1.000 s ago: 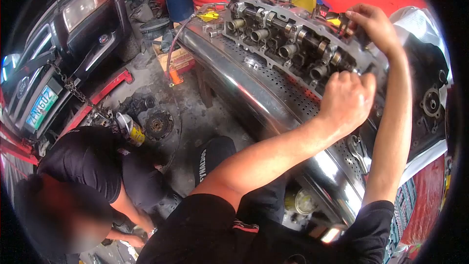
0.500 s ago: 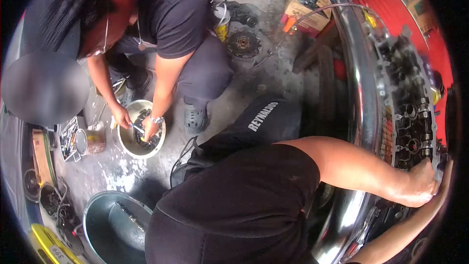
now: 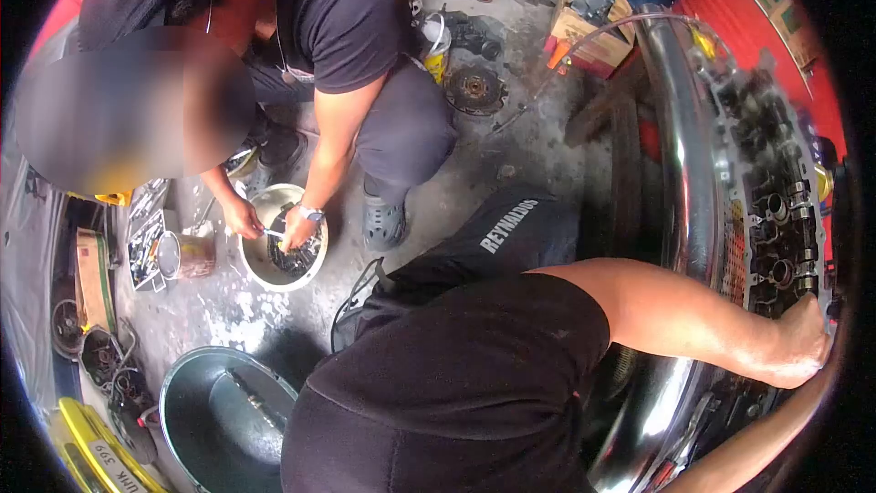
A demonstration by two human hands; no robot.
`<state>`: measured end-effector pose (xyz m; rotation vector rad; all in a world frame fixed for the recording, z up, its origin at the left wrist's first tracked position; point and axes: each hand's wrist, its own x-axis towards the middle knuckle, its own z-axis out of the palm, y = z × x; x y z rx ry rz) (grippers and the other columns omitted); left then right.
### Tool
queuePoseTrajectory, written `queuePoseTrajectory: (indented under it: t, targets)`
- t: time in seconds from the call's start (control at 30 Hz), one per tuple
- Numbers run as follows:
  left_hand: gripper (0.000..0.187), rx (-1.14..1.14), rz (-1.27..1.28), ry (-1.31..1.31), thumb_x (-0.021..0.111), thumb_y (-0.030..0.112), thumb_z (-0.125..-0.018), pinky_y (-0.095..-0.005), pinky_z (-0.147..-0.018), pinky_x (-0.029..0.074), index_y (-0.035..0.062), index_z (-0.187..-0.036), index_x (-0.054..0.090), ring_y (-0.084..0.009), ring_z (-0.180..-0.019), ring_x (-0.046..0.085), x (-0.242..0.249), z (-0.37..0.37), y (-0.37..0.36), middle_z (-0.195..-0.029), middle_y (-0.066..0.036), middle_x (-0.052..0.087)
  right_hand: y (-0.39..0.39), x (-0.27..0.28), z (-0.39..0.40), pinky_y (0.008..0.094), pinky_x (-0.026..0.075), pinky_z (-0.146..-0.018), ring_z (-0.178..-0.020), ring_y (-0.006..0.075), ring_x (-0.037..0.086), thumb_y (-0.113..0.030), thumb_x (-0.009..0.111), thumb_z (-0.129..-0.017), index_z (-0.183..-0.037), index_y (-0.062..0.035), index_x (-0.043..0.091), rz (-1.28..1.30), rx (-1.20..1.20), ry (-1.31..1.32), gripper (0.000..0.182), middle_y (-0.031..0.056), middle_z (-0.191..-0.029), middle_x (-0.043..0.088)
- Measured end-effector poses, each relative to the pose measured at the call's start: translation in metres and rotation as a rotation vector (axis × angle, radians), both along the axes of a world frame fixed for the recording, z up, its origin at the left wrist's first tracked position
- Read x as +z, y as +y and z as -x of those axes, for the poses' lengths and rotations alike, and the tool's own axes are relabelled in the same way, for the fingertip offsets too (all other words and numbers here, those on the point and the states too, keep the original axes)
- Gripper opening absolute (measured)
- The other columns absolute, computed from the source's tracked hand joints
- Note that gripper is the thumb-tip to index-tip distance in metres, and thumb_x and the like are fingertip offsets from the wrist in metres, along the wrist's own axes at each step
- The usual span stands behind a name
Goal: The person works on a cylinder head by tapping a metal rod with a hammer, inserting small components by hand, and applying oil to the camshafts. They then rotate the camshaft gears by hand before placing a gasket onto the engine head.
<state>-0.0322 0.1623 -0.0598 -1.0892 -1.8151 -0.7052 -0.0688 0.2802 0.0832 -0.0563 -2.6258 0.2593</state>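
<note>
at the right edge, on the steel bench (image 3: 686, 219), lies the cylinder head (image 3: 776, 210), valve gear up. looks like work on its near end, by feel, with the view turned down toward the floor. left hand (image 3: 803, 347) fisted against that end, arm stretched across; can't tell what, if anything, sits inside the fist. right hand off frame, only forearm (image 3: 757, 447) showing, grip unknown. next calls for eyes on the head. nearby, a co-worker (image 3: 347, 55) crouched over a bowl (image 3: 278, 251).
</note>
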Motion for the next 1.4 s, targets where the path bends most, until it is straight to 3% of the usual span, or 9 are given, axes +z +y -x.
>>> queuePoseTrajectory:
  t: [0.07, 0.2, 0.43, 0.57, 0.67, 0.77, 0.97, 1.2, 1.4]
  targets:
    - [0.027, -0.016, -0.020, -0.046, 0.060, 0.022, -0.082, -0.0443, -0.061, 0.038, -0.0022, -0.091, 0.068, -0.0233, -0.072, 0.063, -0.013, -0.002, 0.000, -0.077, -0.006, 0.066, 0.010, 0.000, 0.004, 0.0319, 0.045, -0.052, -0.057, 0.0159, 0.055, -0.030, 0.066, -0.099, -0.102, 0.0057, 0.072, -0.110, 0.069, 0.036, 0.036, 0.0122, -0.080, 0.068]
    - [0.029, -0.039, -0.158, -0.132, 0.057, 0.024, -0.089, -0.0477, -0.062, 0.043, -0.0051, -0.088, 0.062, -0.0256, -0.068, 0.064, -0.043, -0.012, -0.013, -0.073, -0.011, 0.066, -0.011, -0.003, -0.005, 0.0320, 0.045, -0.051, -0.056, 0.0154, 0.054, -0.030, 0.066, -0.099, -0.102, 0.0054, 0.072, 0.051, 0.010, -0.006, 0.036, 0.0109, -0.077, 0.068]
    - [0.028, -0.153, -0.024, -0.324, 0.055, 0.021, -0.090, -0.0474, -0.074, 0.050, -0.0061, -0.085, 0.061, -0.0308, -0.075, 0.068, -0.076, -0.003, -0.008, -0.074, -0.021, 0.068, -0.018, -0.005, -0.007, 0.0292, 0.049, -0.053, -0.060, 0.0149, 0.060, -0.029, 0.065, -0.100, -0.105, 0.0052, 0.072, 0.106, 0.015, -0.007, 0.036, 0.0108, -0.080, 0.070]
    - [0.028, -0.196, -0.268, -0.262, 0.058, 0.024, -0.088, -0.0488, -0.075, 0.048, -0.0032, -0.082, 0.063, -0.0310, -0.076, 0.065, -0.089, 0.002, 0.008, -0.074, -0.021, 0.066, 0.001, -0.007, 0.002, 0.0293, 0.051, -0.054, -0.061, 0.0154, 0.062, -0.029, 0.065, -0.100, -0.106, 0.0045, 0.072, 0.145, 0.083, 0.042, 0.034, 0.0117, -0.082, 0.072]
    - [0.028, -0.152, -0.349, -0.120, 0.058, 0.025, -0.087, -0.0472, -0.073, 0.046, -0.0017, -0.081, 0.064, -0.0297, -0.072, 0.063, -0.085, 0.003, 0.004, -0.073, -0.020, 0.066, -0.008, -0.009, 0.001, 0.0299, 0.050, -0.052, -0.058, 0.0158, 0.061, -0.028, 0.064, -0.100, -0.102, 0.0047, 0.071, 0.222, 0.062, 0.032, 0.034, 0.0115, -0.082, 0.073]
    - [0.029, -0.127, -0.221, -0.138, 0.057, 0.026, -0.086, -0.0446, -0.071, 0.044, -0.0018, -0.081, 0.064, -0.0285, -0.070, 0.061, -0.060, -0.003, -0.015, -0.072, -0.019, 0.065, -0.015, -0.006, -0.005, 0.0295, 0.049, -0.050, -0.056, 0.0155, 0.060, -0.027, 0.064, -0.101, -0.100, 0.0049, 0.071, 0.098, 0.018, 0.008, 0.033, 0.0120, -0.082, 0.073]
    - [0.031, -0.002, -0.057, -0.085, 0.054, 0.028, -0.092, -0.0459, -0.067, 0.039, -0.0005, -0.089, 0.067, -0.0269, -0.073, 0.062, -0.022, -0.001, -0.008, -0.080, -0.018, 0.071, -0.024, -0.007, -0.007, 0.0295, 0.047, -0.047, -0.053, 0.0144, 0.058, -0.027, 0.064, -0.101, -0.097, 0.0042, 0.070, 0.243, 0.009, -0.038, 0.032, 0.0125, -0.078, 0.072]
    - [0.031, -0.105, 0.114, -0.091, 0.052, 0.026, -0.092, -0.0480, -0.070, 0.038, 0.0031, -0.101, 0.072, -0.0304, -0.083, 0.066, -0.001, 0.013, 0.014, -0.088, -0.016, 0.074, -0.014, -0.006, -0.003, 0.0289, 0.046, -0.047, -0.052, 0.0140, 0.057, -0.027, 0.065, -0.100, -0.095, 0.0040, 0.070, 0.193, 0.006, -0.010, 0.032, 0.0120, -0.077, 0.071]
    - [0.028, -0.104, -0.027, -0.103, 0.052, 0.026, -0.093, -0.0482, -0.073, 0.037, 0.0077, -0.094, 0.074, -0.0296, -0.086, 0.064, -0.012, 0.005, 0.005, -0.084, -0.015, 0.073, -0.011, -0.005, -0.003, 0.0285, 0.045, -0.048, -0.052, 0.0140, 0.057, -0.028, 0.066, -0.099, -0.094, 0.0030, 0.069, 0.275, 0.041, -0.035, 0.031, 0.0103, -0.075, 0.070]
